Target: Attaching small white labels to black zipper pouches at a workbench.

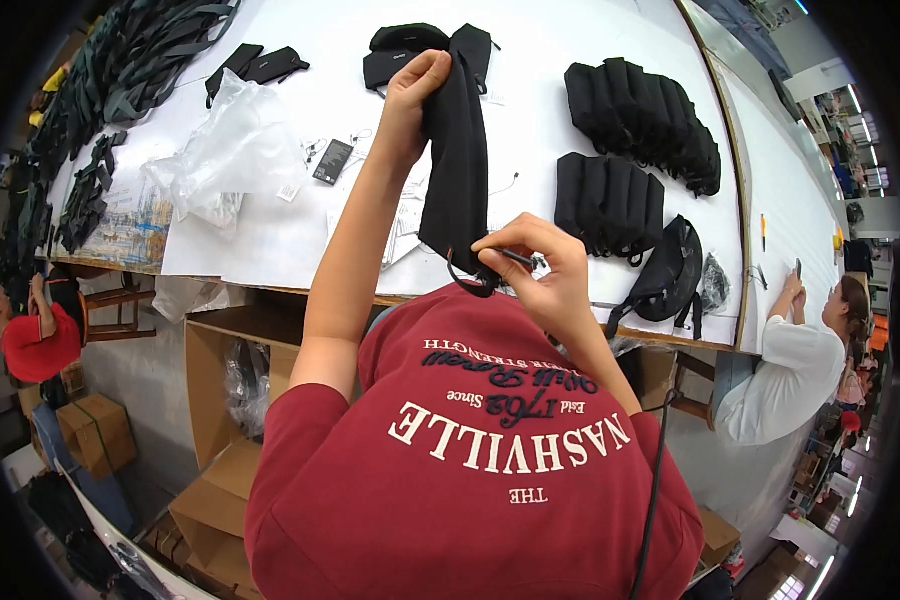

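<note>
A long black fabric pouch (455, 165) hangs upright in front of me, above the near edge of the white table. My left hand (417, 100) is closed on its upper end, thumb against the cloth. At its lower end, my right hand (542, 268) pinches a short, thin black rod-like piece (516, 257) with a pale tip; its exact kind I cannot make out. A dark cord loop (467, 285) curves below the pouch's bottom corner, beside my right fingers. More black pouches (405, 55) lie just beyond my left hand.
Rows of black pouches (642, 110) stand to the right, near a black strapped bag (667, 270). Clear plastic bags (232, 150), a dark tag (333, 161) and piled straps (130, 70) lie left. Cardboard boxes (220, 490) sit below. Other people work at both sides.
</note>
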Action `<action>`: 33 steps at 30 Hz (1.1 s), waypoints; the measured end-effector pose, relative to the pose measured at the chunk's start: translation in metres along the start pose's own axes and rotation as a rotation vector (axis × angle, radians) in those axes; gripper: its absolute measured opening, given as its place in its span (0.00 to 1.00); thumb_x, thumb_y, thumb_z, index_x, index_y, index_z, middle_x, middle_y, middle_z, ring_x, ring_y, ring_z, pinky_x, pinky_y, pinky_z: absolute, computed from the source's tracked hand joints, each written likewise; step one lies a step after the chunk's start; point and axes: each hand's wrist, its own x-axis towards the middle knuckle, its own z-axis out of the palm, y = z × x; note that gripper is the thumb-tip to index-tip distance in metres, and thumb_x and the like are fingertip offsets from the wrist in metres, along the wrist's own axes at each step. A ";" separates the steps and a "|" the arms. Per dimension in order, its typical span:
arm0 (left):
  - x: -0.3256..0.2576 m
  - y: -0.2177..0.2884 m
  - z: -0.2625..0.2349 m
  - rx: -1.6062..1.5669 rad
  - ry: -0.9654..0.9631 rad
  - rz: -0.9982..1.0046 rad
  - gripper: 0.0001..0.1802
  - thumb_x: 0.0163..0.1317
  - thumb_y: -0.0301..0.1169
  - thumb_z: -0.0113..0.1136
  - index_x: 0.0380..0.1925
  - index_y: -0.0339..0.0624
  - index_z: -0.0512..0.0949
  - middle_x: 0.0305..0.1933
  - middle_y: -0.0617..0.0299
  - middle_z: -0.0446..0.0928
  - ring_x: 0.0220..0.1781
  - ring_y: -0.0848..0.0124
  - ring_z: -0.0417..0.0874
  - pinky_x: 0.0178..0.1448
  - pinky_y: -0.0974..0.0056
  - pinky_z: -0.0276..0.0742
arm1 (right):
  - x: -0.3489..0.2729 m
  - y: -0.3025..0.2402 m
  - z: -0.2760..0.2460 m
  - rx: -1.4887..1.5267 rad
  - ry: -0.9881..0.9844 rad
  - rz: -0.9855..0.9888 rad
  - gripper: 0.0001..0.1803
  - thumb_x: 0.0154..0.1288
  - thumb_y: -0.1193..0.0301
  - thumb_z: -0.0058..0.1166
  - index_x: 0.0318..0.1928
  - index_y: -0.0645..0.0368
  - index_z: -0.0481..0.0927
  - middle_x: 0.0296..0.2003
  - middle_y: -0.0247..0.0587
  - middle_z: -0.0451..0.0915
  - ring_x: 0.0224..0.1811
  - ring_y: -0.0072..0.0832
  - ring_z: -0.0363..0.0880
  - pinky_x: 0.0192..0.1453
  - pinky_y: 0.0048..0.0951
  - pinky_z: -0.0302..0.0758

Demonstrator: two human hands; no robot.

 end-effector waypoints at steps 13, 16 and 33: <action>-0.025 -0.009 0.023 0.105 -0.315 -0.170 0.09 0.63 0.36 0.58 0.28 0.44 0.76 0.27 0.74 0.73 0.30 0.87 0.71 0.36 0.79 0.66 | 0.050 0.014 -0.023 -0.068 0.391 -0.147 0.02 0.54 0.77 0.61 0.30 0.58 0.82 0.25 0.29 0.78 0.22 0.14 0.69 0.22 0.18 0.57; -0.019 -0.016 0.016 -0.097 -0.142 -0.155 0.08 0.64 0.37 0.57 0.31 0.46 0.77 0.28 0.74 0.75 0.30 0.86 0.74 0.35 0.79 0.69 | 0.037 0.014 -0.017 0.066 0.229 -0.066 0.02 0.54 0.77 0.61 0.30 0.58 0.82 0.25 0.29 0.79 0.23 0.14 0.70 0.23 0.16 0.57; 0.000 -0.013 -0.012 -0.059 -0.090 -0.046 0.14 0.67 0.42 0.50 0.31 0.44 0.75 0.24 0.69 0.74 0.24 0.83 0.73 0.27 0.79 0.70 | 0.001 -0.006 -0.003 0.139 -0.067 0.039 0.03 0.54 0.78 0.60 0.32 0.63 0.81 0.27 0.36 0.77 0.28 0.20 0.72 0.32 0.19 0.66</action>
